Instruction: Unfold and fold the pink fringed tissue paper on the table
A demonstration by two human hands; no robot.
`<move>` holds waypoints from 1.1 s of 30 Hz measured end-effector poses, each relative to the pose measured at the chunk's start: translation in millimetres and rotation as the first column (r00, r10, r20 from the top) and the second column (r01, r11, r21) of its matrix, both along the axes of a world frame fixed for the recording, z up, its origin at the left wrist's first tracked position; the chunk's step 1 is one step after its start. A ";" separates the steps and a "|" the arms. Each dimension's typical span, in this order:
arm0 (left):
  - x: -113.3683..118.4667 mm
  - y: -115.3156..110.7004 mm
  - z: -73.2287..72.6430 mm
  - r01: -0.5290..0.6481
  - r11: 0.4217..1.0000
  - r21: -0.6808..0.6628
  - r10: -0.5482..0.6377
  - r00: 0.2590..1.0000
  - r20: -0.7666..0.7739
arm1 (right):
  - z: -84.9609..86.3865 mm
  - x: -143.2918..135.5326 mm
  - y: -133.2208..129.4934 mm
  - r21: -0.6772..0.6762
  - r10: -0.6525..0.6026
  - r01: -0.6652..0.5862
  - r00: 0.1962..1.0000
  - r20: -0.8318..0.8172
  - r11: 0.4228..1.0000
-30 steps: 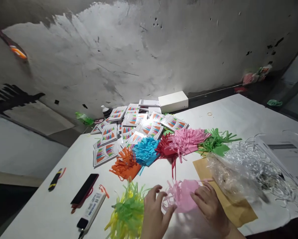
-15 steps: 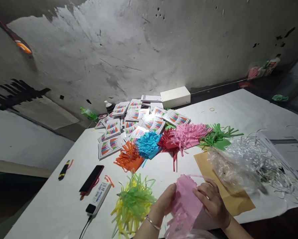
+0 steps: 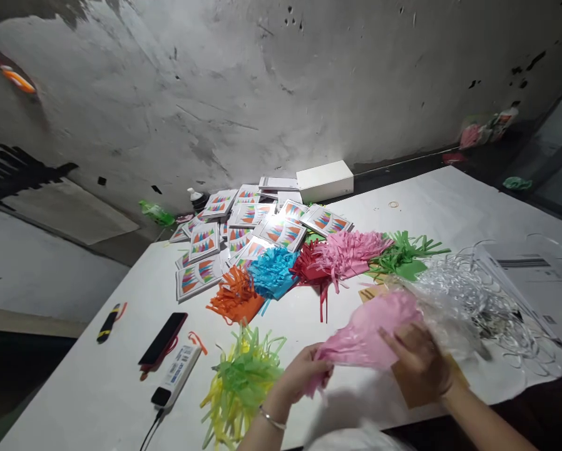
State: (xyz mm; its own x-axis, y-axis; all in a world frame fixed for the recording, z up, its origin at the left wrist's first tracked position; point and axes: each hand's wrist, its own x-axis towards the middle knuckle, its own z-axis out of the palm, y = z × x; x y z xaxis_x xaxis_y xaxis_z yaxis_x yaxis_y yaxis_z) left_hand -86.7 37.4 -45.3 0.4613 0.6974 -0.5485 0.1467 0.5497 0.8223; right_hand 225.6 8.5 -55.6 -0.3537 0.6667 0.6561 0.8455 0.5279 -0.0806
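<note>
Both my hands hold a pink fringed paper piece point(image 3: 365, 332) a little above the white table point(image 3: 121, 388). My left hand point(image 3: 300, 374) pinches its lower fringed end. My right hand point(image 3: 419, 360) grips its right side, over a brown envelope point(image 3: 410, 391). A green and yellow fringed bundle point(image 3: 241, 382) lies just left of my left hand. Farther back lie orange point(image 3: 234, 299), blue point(image 3: 271, 272), red point(image 3: 311, 269), pink point(image 3: 349, 250) and green point(image 3: 403, 257) fringed bundles in a row.
Several printed cards point(image 3: 243, 232) and a white box point(image 3: 325, 180) are piled at the back. Clear plastic and silver strips point(image 3: 469, 300) lie at the right. A phone point(image 3: 163, 338), a white charger block point(image 3: 175, 376) and a black and yellow pen point(image 3: 108, 322) lie at the left.
The pink piece has been lifted from the table, then turned and swung up to the right between both hands. My right hand moved right over the envelope.
</note>
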 end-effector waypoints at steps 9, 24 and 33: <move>-58.8 -29.0 -26.6 0.182 0.806 0.564 0.218 0.793 -0.568 | -111.1 -139.0 -21.7 -0.325 0.052 -0.036 0.998 0.041 0.945; -25.9 -56.2 -71.8 0.458 0.625 0.632 0.030 0.795 -0.606 | -94.3 -105.0 -29.5 -0.547 0.238 -0.217 0.971 -0.033 0.808; -26.7 -56.2 -71.5 0.433 0.616 0.658 0.045 0.815 -0.578 | -102.3 -110.5 -22.2 -0.600 0.138 -0.129 0.990 -0.032 0.790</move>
State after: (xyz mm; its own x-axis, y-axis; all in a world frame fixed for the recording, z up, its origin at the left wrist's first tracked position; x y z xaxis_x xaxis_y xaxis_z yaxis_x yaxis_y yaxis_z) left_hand -113.5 -18.8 -116.7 0.4667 0.8815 -0.0721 0.6741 -0.3017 0.6742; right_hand 115.1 -13.7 -157.9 -0.4743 0.8698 0.1359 0.7732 0.4854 -0.4081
